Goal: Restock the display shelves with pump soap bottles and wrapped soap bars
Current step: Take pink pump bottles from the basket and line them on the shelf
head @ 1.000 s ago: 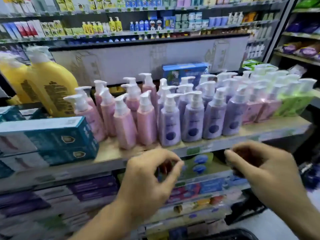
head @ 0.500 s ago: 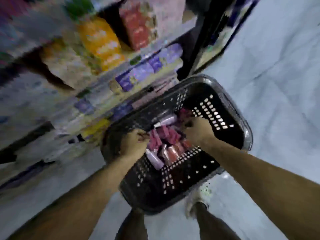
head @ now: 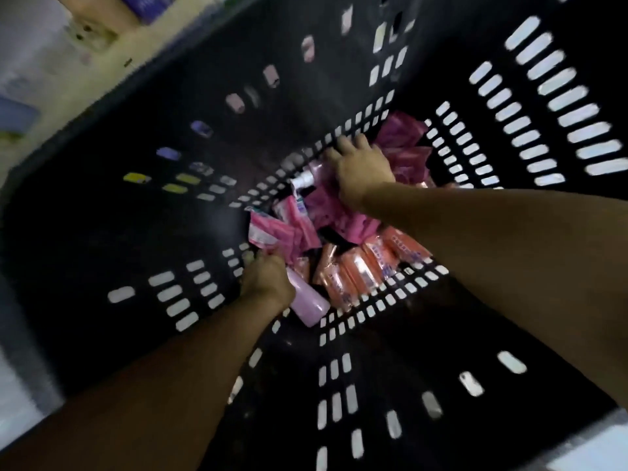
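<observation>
I look straight down into a deep black slotted basket [head: 153, 215]. At its bottom lie pink wrapped soap bars [head: 282, 232], orange wrapped soap bars [head: 370, 266] and darker magenta packs [head: 404, 134]. My left hand [head: 266, 280] is closed around the top end of a pink bottle [head: 309, 305] that lies at the near side of the pile. My right hand [head: 363, 168] reaches in from the right and closes over a second pink bottle, whose white pump head [head: 302, 181] sticks out to the left of my fingers. Its body is mostly hidden under the hand.
The basket's dark walls rise on every side of my forearms. Blurred shelf edges with purple and yellow packages [head: 146, 5] show beyond the rim at the upper left. Pale floor [head: 584, 450] shows at the lower right corner.
A second ago both hands were empty in front of the pump bottle shelf. My view dropped to the basket, moved in close, and both hands now grip bottles inside it.
</observation>
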Available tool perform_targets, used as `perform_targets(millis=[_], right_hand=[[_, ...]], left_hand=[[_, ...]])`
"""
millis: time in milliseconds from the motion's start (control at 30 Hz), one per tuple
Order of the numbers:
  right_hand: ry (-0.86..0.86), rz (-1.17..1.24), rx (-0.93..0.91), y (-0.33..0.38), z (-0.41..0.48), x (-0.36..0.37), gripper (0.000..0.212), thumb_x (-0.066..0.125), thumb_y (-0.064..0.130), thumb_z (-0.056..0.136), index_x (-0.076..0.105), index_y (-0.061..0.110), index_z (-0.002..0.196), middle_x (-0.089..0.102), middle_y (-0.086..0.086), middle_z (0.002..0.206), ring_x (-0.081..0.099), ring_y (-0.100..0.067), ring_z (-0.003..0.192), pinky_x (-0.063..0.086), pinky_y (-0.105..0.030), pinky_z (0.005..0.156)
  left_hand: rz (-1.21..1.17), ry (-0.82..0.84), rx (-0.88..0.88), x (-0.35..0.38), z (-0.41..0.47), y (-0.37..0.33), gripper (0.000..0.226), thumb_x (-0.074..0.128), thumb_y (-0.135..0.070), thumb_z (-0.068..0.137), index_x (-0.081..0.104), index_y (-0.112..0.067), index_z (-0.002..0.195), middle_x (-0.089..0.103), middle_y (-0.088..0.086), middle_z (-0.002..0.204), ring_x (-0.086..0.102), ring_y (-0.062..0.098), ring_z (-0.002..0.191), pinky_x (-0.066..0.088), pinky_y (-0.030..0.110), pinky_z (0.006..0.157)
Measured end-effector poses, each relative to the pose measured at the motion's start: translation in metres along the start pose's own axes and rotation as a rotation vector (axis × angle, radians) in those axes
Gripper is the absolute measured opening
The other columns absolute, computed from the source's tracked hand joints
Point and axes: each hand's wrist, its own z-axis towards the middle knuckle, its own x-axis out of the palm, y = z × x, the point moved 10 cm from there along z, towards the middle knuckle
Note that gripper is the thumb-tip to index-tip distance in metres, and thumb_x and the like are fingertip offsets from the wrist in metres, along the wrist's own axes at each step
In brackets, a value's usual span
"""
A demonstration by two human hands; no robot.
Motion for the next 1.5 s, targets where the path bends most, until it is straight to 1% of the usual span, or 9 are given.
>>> perform_targets(millis=[133,300,433,633,967,1133,1233,1333,1500], right_hand=[[-0.101,-0.16,-0.038,0.006,0.011,0.003,0.039,0.041,0.022,0.098,0.05,0.019,0.137,0.037,-0.014,0.145,0.03,-0.034,0.137,0.026,-0.053,0.113],[-0.058,-0.1,-0.05,-0.002,0.005,0.025,0.054,0.052,0.018,0.096,0.033,0.021,0.147,0.033,-0.013,0.15,0.026,-0.031,0.144,0.016,-0.055,0.12],[-0.049,-0.121,-0.115,-0.001,0.012,0.017,0.046,0.049,0.016,0.097,0.04,0.022,0.142,0.041,-0.009,0.14,0.037,-0.03,0.134,0.022,-0.051,0.119],[0.027,-0.008,-0.074,-0.017,0.003,0.023,0.06,0.045,0.014,0.097,0.029,0.037,0.15,0.02,-0.007,0.139,0.028,-0.03,0.13,0.045,-0.047,0.1],[-0.191,0.109,-0.09,-0.02,-0.072,-0.043,0.049,0.051,0.018,0.099,0.036,0.011,0.145,0.052,-0.005,0.136,0.05,-0.027,0.124,0.052,-0.04,0.083],[-0.312,0.52,0.025,-0.011,-0.17,-0.195,0.056,0.068,0.017,0.091,0.041,0.012,0.14,0.05,-0.005,0.125,0.057,-0.024,0.105,0.049,-0.039,0.085],[-0.499,0.702,-0.054,0.015,-0.235,-0.346,0.054,0.071,0.024,0.088,0.048,0.012,0.136,0.053,-0.008,0.113,0.051,-0.016,0.097,0.04,-0.021,0.083],[-0.65,0.754,-0.15,0.041,-0.289,-0.501,0.048,0.068,0.035,0.088,0.051,0.018,0.13,0.048,0.004,0.107,0.047,-0.008,0.097,0.033,-0.006,0.086],[-0.735,0.905,-0.331,0.109,-0.368,-0.714,0.035,0.067,0.048,0.082,0.053,0.047,0.113,0.067,0.017,0.1,0.064,-0.004,0.09,0.047,-0.015,0.074]], left_hand=[[0.059,0.001,-0.007,-0.005,0.01,0.002,0.044,0.061,-0.017,0.085,0.052,-0.014,0.128,0.057,0.012,0.128,0.044,0.03,0.126,0.037,0.034,0.108],[0.012,0.115,0.064,-0.001,0.001,-0.011,0.054,0.085,-0.027,0.074,0.061,-0.01,0.12,0.054,0.009,0.13,0.058,0.026,0.115,0.048,0.03,0.095],[-0.018,0.101,0.128,-0.007,-0.01,-0.03,0.038,0.077,-0.02,0.083,0.062,-0.009,0.116,0.063,0.01,0.12,0.06,0.024,0.109,0.047,0.028,0.087],[-0.033,0.096,0.247,-0.012,-0.018,-0.06,0.024,0.061,-0.017,0.095,0.062,-0.006,0.117,0.063,0.011,0.119,0.061,0.024,0.107,0.048,0.029,0.088],[-0.104,-0.044,0.316,-0.069,-0.074,-0.055,0.016,0.067,-0.013,0.086,0.068,-0.012,0.102,0.065,0.004,0.101,0.058,0.015,0.085,0.046,0.024,0.073],[-0.391,-0.261,0.359,-0.212,-0.188,-0.041,0.017,0.079,-0.013,0.075,0.075,-0.019,0.091,0.074,-0.001,0.086,0.065,0.011,0.074,0.045,0.018,0.065],[-0.554,-0.412,0.417,-0.327,-0.289,-0.021,0.02,0.087,-0.019,0.07,0.077,-0.02,0.087,0.073,-0.009,0.077,0.062,-0.001,0.069,0.041,0.007,0.059],[-0.681,-0.532,0.489,-0.434,-0.397,0.004,0.022,0.088,-0.024,0.069,0.077,-0.023,0.088,0.074,-0.011,0.078,0.067,0.0,0.072,0.051,0.02,0.064],[-0.694,-0.753,0.632,-0.583,-0.603,0.058,0.019,0.087,-0.029,0.072,0.077,-0.028,0.089,0.069,-0.01,0.079,0.065,0.004,0.076,0.049,0.025,0.066]])
